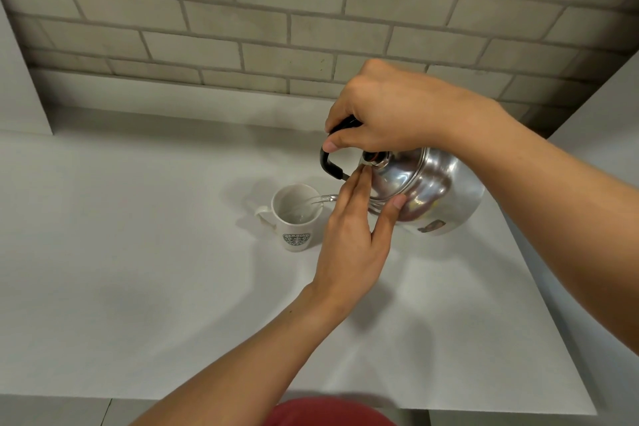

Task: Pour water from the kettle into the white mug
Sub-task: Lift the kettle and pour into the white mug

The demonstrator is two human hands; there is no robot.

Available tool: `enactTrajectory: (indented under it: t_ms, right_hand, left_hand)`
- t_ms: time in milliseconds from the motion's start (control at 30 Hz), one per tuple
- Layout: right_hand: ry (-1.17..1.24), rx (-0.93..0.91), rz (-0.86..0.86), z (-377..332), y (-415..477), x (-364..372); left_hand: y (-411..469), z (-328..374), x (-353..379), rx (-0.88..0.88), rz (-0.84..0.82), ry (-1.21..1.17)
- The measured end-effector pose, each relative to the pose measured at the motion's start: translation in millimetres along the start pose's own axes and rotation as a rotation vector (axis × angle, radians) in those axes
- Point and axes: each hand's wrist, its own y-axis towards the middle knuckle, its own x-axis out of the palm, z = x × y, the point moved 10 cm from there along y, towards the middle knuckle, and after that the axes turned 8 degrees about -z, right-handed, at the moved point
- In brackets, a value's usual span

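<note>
A shiny steel kettle (432, 190) is tilted to the left above the table, its thin spout over the rim of the white mug (295, 221). My right hand (390, 114) grips the kettle's black handle from above. My left hand (352, 235) lies flat against the kettle's lid, fingertips by the lid knob and thumb on the body. A thin stream of water runs from the spout into the mug. The mug stands upright on the white table, with a green round logo facing me and its handle to the left. A little water shows in its bottom.
The white table (138, 270) runs to a brick wall (276, 10) at the back. A white panel (20, 79) stands at the far left, another (605, 107) at the right. The table's front edge is near my body.
</note>
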Motion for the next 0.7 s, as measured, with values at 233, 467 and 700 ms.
enactTrajectory:
  t_ms: [233, 467, 700]
  right_hand:
    - [-0.001, 0.008, -0.025, -4.1, 3.2, 0.8]
    - [-0.013, -0.003, -0.04, -4.7, 7.1, 1.6]
    - [-0.03, -0.016, -0.063, -9.8, 9.6, 3.1]
  left_hand:
    - [0.2, -0.7, -2.2, -0.001, 0.014, -0.034]
    - [-0.9, 0.3, -4.1, 0.005, 0.024, -0.034]
    - [-0.9, -0.3, -3.9, 0.0, 0.027, -0.075]
